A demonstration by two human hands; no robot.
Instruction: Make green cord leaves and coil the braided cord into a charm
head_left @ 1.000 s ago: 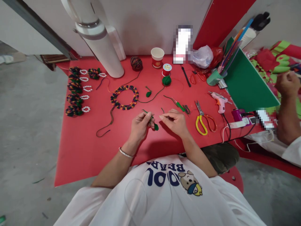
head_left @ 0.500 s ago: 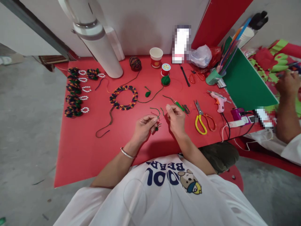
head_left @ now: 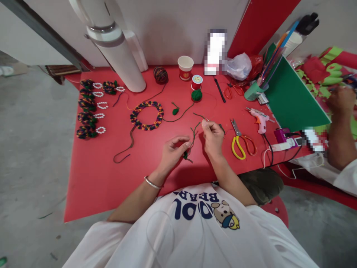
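Thumb and fingers of my left hand [head_left: 175, 150] close around a small dark green yarn leaf [head_left: 185, 155], largely hidden below the thumb. From it thin green yarn tails [head_left: 193, 137] rise toward my right hand [head_left: 213, 137]. The right thumb and forefinger are pinched together by the upper end of a tail; the exact grip is too small to see clearly. Behind that hand a crochet hook [head_left: 206, 118] shows only its metal tip. Farther off lie another green leaf [head_left: 175, 111] and a multicoloured crocheted ring [head_left: 147, 116].
Yellow-and-red-handled scissors [head_left: 237, 143] and a pink glue gun [head_left: 260, 120] lie at right. Behind are a green yarn ball [head_left: 196, 95], a thread spool [head_left: 196, 82] and a paper cup [head_left: 185, 68]. Crocheted bundles [head_left: 87, 118] line the left edge. Another person's hand [head_left: 341, 98] is beyond the green divider [head_left: 295, 98].
My right hand has moved slightly right and now covers the crochet hook's green handle. The yarn tails stand longer and more upright between my hands; the left fingers have loosened a little.
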